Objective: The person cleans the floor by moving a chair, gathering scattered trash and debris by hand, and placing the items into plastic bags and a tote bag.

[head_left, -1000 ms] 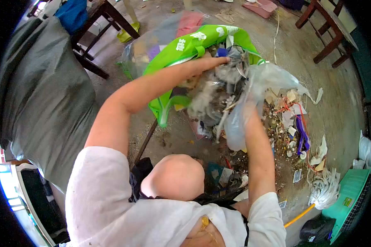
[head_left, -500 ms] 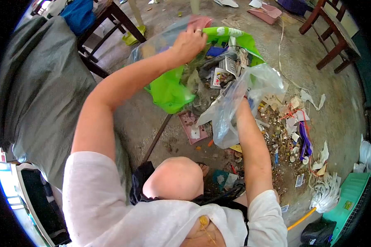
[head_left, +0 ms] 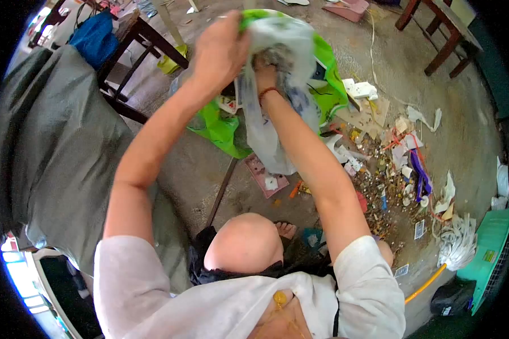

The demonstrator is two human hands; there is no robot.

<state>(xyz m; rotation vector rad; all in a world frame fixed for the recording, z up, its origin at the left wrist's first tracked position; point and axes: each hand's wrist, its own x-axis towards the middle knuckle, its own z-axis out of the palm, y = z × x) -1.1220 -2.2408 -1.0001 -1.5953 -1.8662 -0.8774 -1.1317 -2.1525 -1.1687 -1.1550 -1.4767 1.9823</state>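
My left hand [head_left: 221, 50] is raised at the upper left rim of a green bag [head_left: 220, 129], its fingers closed round the edge. My right hand [head_left: 267, 79] is inside a translucent plastic bag [head_left: 277, 144], seen through the film, next to a clump of grey debris [head_left: 278, 55]. What its fingers hold is hard to make out. A red band circles the right wrist. The plastic bag hangs over the mouth of the green bag, which holds cards and other rubbish, partly hidden.
Mixed litter [head_left: 379, 181] is spread on the floor at the right, with a purple strip [head_left: 419, 175] and a mop head [head_left: 457, 242]. A pink tray [head_left: 266, 176] lies in front. Wooden stools [head_left: 442, 34] stand at the back right. A grey sack [head_left: 68, 147] fills the left.
My right hand, with the plastic bag around it, has moved left and up over the green bag. My left hand has shifted left and nearer the camera. White pieces on the floor behind are now uncovered.
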